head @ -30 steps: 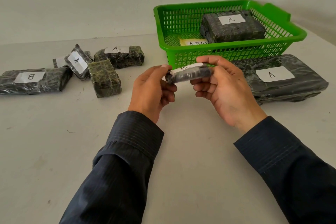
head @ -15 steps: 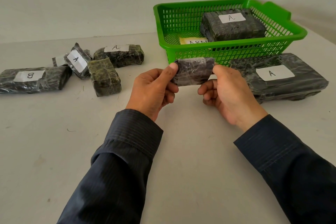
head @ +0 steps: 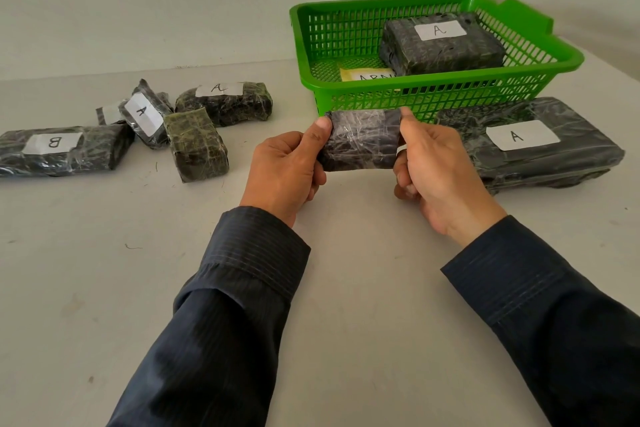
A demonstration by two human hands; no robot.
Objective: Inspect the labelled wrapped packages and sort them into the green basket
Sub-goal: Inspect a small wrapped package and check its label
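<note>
A small dark wrapped package (head: 362, 140) is held up between both hands, its plain side facing me and its label hidden. My left hand (head: 287, 170) pinches its left end with thumb on top. My right hand (head: 434, 170) grips its right end. Just behind stands the green basket (head: 415, 94), holding a package labelled A (head: 441, 43) and a yellow tag (head: 369, 74). A long package labelled A (head: 533, 146) lies right of my hands.
At the left of the grey table lie several packages: one labelled B (head: 62, 149), a tilted one labelled A (head: 145, 118), an unlabelled greenish one (head: 195, 146) and another labelled A (head: 225, 102). A pale wall rises behind.
The small package has been turned over between my hands, from label side up to plain side facing me, and now sits a little lower.
</note>
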